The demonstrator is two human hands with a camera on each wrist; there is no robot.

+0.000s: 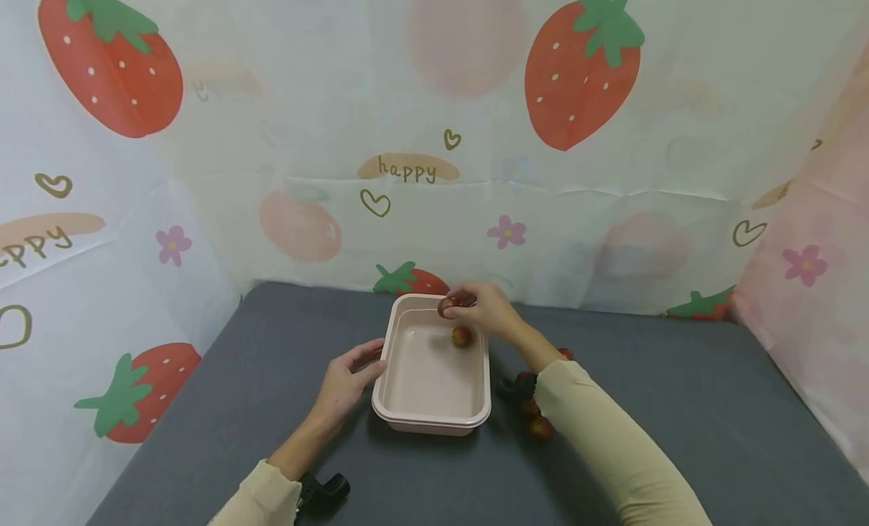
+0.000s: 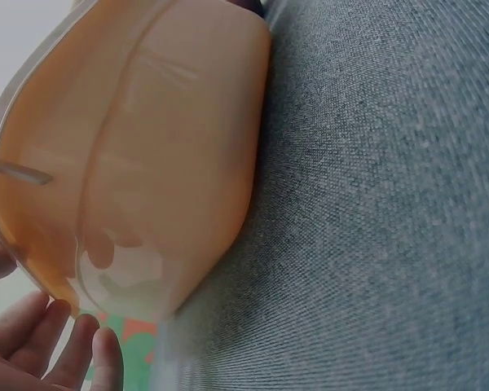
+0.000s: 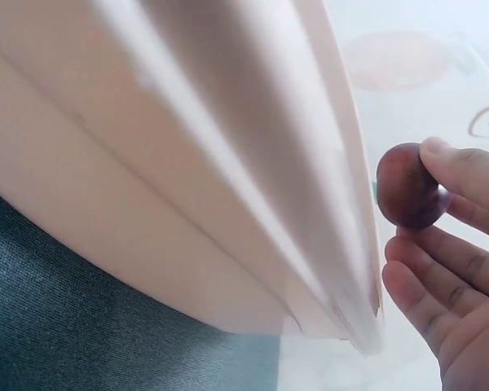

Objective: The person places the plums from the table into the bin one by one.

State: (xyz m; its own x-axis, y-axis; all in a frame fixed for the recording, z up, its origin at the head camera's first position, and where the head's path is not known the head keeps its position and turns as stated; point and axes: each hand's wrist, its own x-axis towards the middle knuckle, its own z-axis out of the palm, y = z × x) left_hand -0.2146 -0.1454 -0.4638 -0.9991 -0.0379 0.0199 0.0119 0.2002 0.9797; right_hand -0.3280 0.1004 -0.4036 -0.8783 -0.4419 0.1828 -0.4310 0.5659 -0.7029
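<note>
A pale pink plastic box (image 1: pixel 434 382) stands on the grey cloth. My left hand (image 1: pixel 345 382) touches its left rim with fairly straight fingers; in the left wrist view, the fingertips (image 2: pixel 85 326) rest along the edge. Over the box's far right corner, my right hand (image 1: pixel 487 309) pinches a dark red plum (image 1: pixel 446 307) between thumb and fingers. The right wrist view shows this plum (image 3: pixel 409 186) held beside the rim. Another plum (image 1: pixel 462 336), reddish yellow, is in the box near its right wall.
Several more plums (image 1: pixel 539 428) lie on the cloth right of the box, partly hidden by my right forearm. Grey cloth (image 1: pixel 679 405) covers the table. A curtain printed with strawberries (image 1: pixel 584 73) hangs behind its far edge.
</note>
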